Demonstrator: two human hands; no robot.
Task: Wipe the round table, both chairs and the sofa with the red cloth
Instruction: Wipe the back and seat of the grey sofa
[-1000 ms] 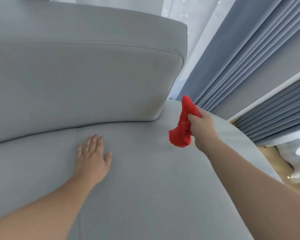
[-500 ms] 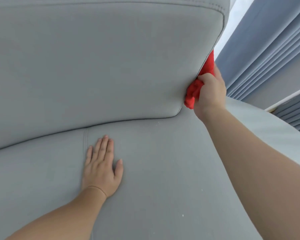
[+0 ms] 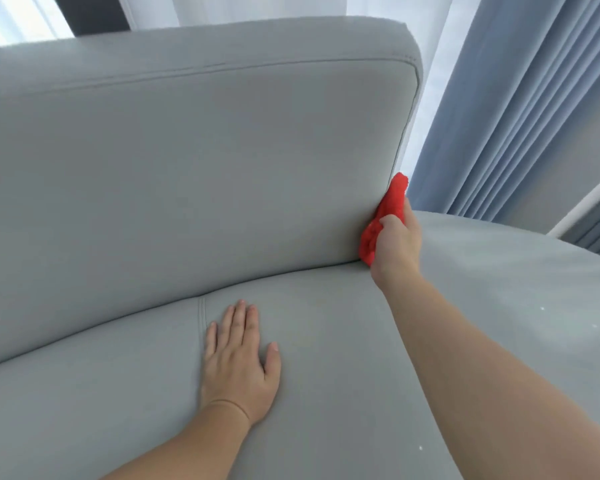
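A grey sofa (image 3: 174, 174) fills most of the view, its back cushion upright and its seat curving below. My right hand (image 3: 397, 245) grips the bunched red cloth (image 3: 385, 216) and presses it against the lower right end of the back cushion, just above the seat seam. My left hand (image 3: 239, 365) lies flat, palm down, fingers apart, on the seat to the right of a vertical seam. The round table and the chairs are out of view.
Blue-grey curtains (image 3: 506, 109) hang behind the sofa's right end, with white sheer fabric (image 3: 433, 64) beside them. A white window frame edge (image 3: 589, 202) shows at far right. The seat extends rightward past my right arm.
My right hand carried the cloth from above the seat to the back cushion's right end, then slid it down toward the seat seam. My left hand stayed flat on the seat.
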